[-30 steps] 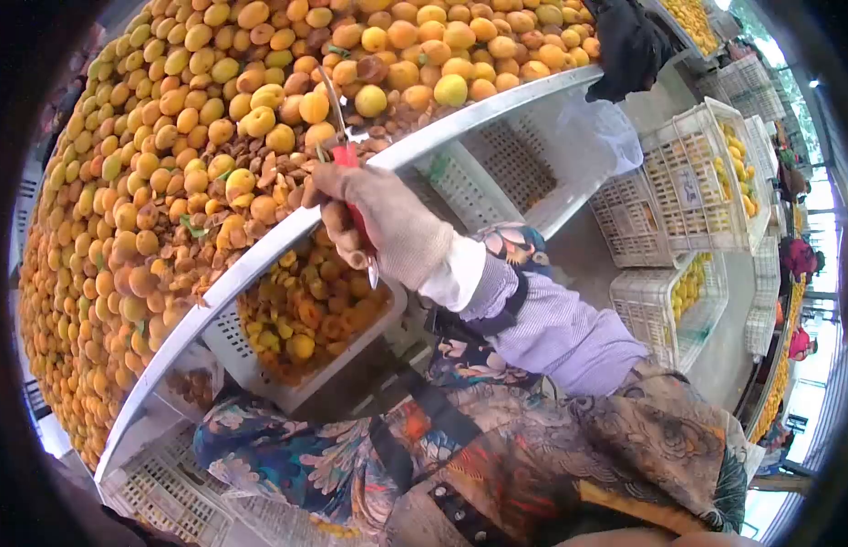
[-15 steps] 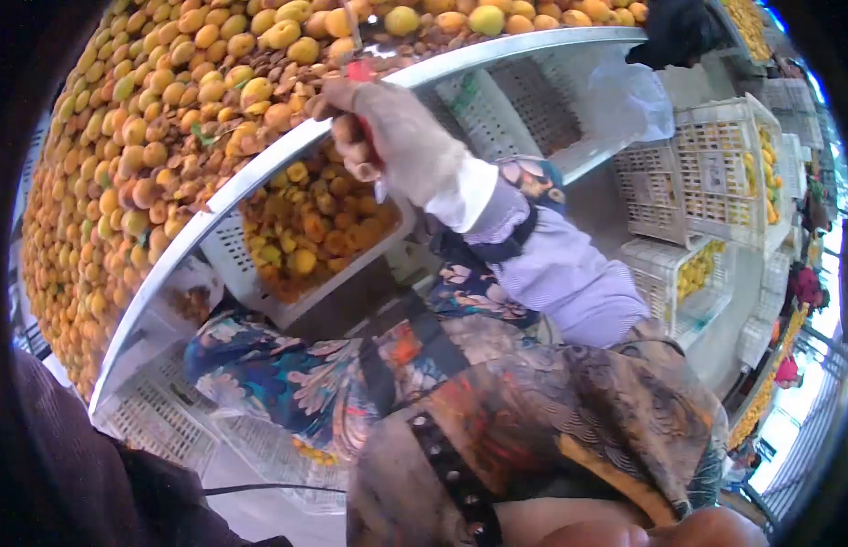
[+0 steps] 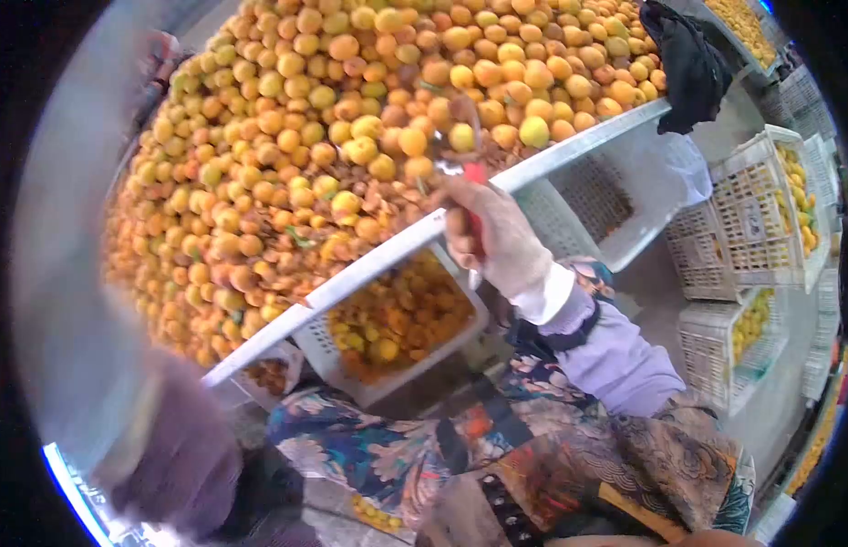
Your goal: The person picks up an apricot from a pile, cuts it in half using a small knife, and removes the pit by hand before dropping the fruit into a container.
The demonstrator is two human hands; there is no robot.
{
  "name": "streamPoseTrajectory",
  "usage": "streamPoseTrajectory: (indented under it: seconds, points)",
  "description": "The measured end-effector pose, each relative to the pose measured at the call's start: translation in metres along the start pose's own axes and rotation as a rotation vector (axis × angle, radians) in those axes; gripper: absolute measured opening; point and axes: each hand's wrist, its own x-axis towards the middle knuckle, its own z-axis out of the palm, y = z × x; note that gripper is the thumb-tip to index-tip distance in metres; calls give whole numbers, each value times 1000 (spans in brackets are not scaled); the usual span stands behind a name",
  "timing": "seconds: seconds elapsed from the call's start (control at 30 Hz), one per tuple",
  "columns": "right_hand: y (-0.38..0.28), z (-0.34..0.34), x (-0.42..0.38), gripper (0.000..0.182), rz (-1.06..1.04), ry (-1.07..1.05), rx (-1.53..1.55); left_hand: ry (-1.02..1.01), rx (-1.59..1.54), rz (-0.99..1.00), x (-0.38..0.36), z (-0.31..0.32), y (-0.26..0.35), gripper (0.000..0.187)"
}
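Observation:
My right hand (image 3: 501, 232), in a pale dusty glove, is closed around the red handle of a small tool (image 3: 476, 173). A thin curved metal piece rises from that handle over the fruit. The hand is just above the metal rim (image 3: 378, 264) of a table heaped with apricots (image 3: 260, 173). Brownish scraps lie among the apricots near the rim. Below the hand, a white crate (image 3: 483, 319) holds orange apricot pieces (image 3: 401, 314). At the left, my left sleeve (image 3: 182, 447) is smeared by motion. A large pale blur fills the view beyond it, and no fingers can be made out.
Another white crate (image 3: 656, 205) stands under the rim at the right. Stacked white crates (image 3: 752, 219) with yellow-orange fruit are farther right. A black cloth or bag (image 3: 684, 68) hangs over the table's far corner. Patterned fabric (image 3: 351, 438) covers my lap.
The view has shifted, so the table and crates sit farther right and lower. A large blur with my left sleeve has come up at the left. My right hand still grips the red-handled tool.

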Motion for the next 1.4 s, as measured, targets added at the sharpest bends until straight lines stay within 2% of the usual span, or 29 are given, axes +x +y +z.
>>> streamPoseTrajectory:
  seconds: [0.1, 0.13, 0.17, 0.2, 0.27, 0.37, 0.4, 0.43, 0.5, 0.7, 0.77, 0.8, 0.83, 0.9, 0.97, 1.0, 1.03, 1.1, 1.17, 1.23, 1.3, 1.37, 1.4]
  points:
    - [-4, -9, -1, 24, -59, 10, -3, -24, 51, 97, 38, -7, 20, 26]
    - [-5, -12, -1, 23, -75, -14, -7, 87, 138, -123, 41, 9, 5, 27]
    - [-7, -13, -1, 23, -90, -42, -11, 20, 36, -197, 38, 13, -32, 30]
    - [-9, -11, -3, 23, -78, 3, 12, -41, 201, -195, 37, 18, -66, 33]
    - [-12, -10, -4, 23, -52, 43, 10, -6, 372, -241, 29, 38, -124, 43]
    - [-7, -12, 0, 16, -52, 116, 19, -63, 822, -290, 34, 61, -168, 55]
    - [-12, -10, -2, 17, 6, 138, -12, -145, 799, -395, 39, 67, -173, 56]
    - [-11, -10, -4, 18, -38, 107, 2, -230, 773, -501, 43, 72, -179, 58]
    - [-15, -6, -5, 18, -3, 147, -42, -374, 976, -465, 41, 79, -198, 57]
    - [-8, -11, 1, 21, -46, 85, -71, -223, 995, -363, 31, 83, -209, 54]
    - [-6, -14, -3, 25, -52, 24, -82, -110, 466, -494, 26, 68, -204, 49]
    - [-1, -16, 0, 27, -53, -2, -116, 9, 94, -389, 19, 62, -208, 52]
    - [2, -16, 2, 28, -56, -31, -150, 105, -49, -366, 14, 58, -189, 49]
    - [10, -15, 2, 29, -64, -76, -154, 157, -340, -448, -7, 49, -140, 47]
    - [12, -9, 1, 30, -134, -152, -259, 122, -540, -499, -37, 41, -106, 47]
    - [9, -4, -8, 31, -55, -184, -246, 155, -644, -508, -56, 40, -93, 48]
    - [10, 4, -12, 33, -114, -248, -259, 190, -695, -494, -73, 40, -83, 50]
    - [15, 5, -18, 33, -41, -464, -327, 213, -774, -509, -104, 38, -62, 52]
    - [20, 16, -34, 35, 8, -428, -392, 246, -800, -514, -134, 36, -58, 54]
    - [19, 23, -50, 31, 171, -516, -323, 274, -797, -509, -158, 35, -53, 56]
    - [22, 26, -62, 33, 201, -508, -421, 291, -815, -545, -174, 34, -46, 56]
    - [26, 26, -66, 35, 321, -612, -450, 244, -812, -522, -184, 35, -44, 55]
    - [28, 27, -72, 37, 279, -583, -485, 233, -884, -523, -188, 37, -43, 56]
